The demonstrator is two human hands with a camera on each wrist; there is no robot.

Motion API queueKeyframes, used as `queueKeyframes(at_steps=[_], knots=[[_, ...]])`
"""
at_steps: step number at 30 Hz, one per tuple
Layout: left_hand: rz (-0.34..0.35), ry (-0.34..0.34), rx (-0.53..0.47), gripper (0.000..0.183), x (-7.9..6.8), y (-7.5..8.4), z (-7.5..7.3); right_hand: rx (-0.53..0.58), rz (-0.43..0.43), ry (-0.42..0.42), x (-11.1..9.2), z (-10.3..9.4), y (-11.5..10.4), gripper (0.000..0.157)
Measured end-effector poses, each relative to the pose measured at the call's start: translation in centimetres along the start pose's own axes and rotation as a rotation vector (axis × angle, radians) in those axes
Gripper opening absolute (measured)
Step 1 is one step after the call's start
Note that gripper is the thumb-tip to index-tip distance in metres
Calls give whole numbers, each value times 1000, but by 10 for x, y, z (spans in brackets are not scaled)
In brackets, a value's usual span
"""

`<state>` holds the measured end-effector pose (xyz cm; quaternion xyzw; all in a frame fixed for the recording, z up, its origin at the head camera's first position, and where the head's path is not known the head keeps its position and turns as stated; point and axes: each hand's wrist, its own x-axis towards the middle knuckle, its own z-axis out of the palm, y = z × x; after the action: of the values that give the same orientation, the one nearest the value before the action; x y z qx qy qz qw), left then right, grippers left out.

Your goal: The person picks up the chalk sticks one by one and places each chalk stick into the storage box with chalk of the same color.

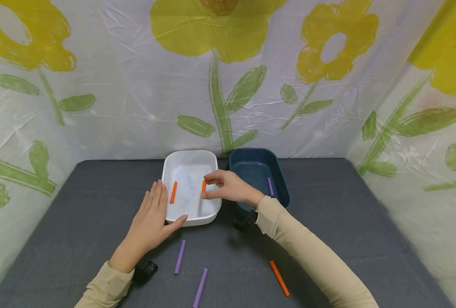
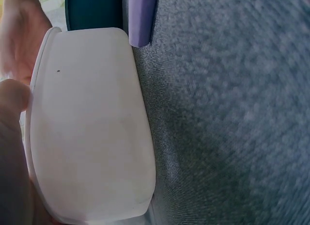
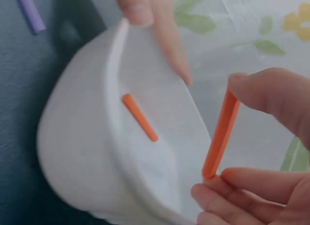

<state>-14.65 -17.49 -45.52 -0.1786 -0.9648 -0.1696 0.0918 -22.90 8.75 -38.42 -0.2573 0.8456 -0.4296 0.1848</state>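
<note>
My right hand (image 1: 229, 186) pinches an orange stick (image 3: 222, 133) by its two ends between thumb and fingers, over the right side of a white tub (image 1: 195, 222). A second orange stick (image 1: 173, 192) lies inside the tub, toward its left wall. My left hand (image 1: 150, 218) rests at the tub's left rim with straight fingers, its thumb reaching along the front rim. In the left wrist view, the outer wall of the white tub (image 2: 92, 123) fills much of the frame beside the thumb (image 2: 13, 104).
Right of the white tub stands a dark blue tub (image 1: 251, 156) with a purple stick (image 1: 270, 187) in it, partly behind my right forearm. Nearer on the grey table (image 1: 328, 205) lie two purple sticks (image 1: 180, 257) and an orange stick (image 1: 279, 278). A flowered curtain (image 1: 135, 107) hangs behind.
</note>
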Motion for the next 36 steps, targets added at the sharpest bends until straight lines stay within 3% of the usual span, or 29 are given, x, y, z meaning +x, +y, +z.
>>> queueKeyframes(at_steps=[10, 20, 29, 36], knots=[[10, 16, 4, 103, -1, -1, 1, -33, 113, 15, 35, -2, -6, 63], [14, 29, 2, 103, -1, -1, 1, -34, 167, 109, 68, 10, -3, 72], [1, 9, 18, 103, 0, -1, -1, -73, 45, 167, 92, 20, 13, 73], [6, 2, 22, 103, 0, -2, 0, -148, -56, 165, 95, 23, 18, 74]])
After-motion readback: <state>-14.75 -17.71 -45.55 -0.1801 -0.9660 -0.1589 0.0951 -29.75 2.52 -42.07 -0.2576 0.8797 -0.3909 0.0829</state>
